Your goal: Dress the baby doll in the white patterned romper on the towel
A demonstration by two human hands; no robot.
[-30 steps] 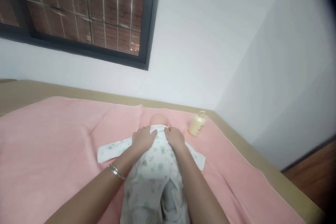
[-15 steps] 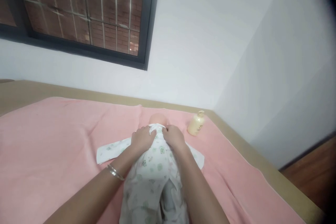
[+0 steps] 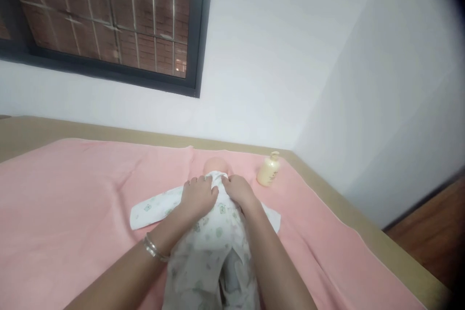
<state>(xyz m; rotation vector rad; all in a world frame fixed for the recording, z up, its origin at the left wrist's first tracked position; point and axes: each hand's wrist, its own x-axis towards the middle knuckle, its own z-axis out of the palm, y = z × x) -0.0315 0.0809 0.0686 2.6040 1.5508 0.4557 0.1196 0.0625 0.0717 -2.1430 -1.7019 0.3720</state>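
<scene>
A baby doll lies on its back on a pink towel (image 3: 72,203), its bald head (image 3: 217,164) pointing away from me. It wears a white printed garment (image 3: 214,237) with sleeves spread to both sides. My left hand (image 3: 198,196) rests on the garment's left chest with its fingers pinching the cloth at the neckline. My right hand (image 3: 238,191) presses on the right chest and pinches the other edge of the neckline. A metal bangle (image 3: 154,248) sits on my left wrist.
A pale yellow pump bottle (image 3: 268,169) stands on the towel right of the doll's head. The towel covers a tan bed or table whose edge (image 3: 363,223) runs along the right. White walls and a dark-framed window (image 3: 109,24) lie beyond; wooden floor shows at right.
My two hands have drawn closer together at the doll's neckline, pulling the garment's edges toward the middle. The view has shifted slightly.
</scene>
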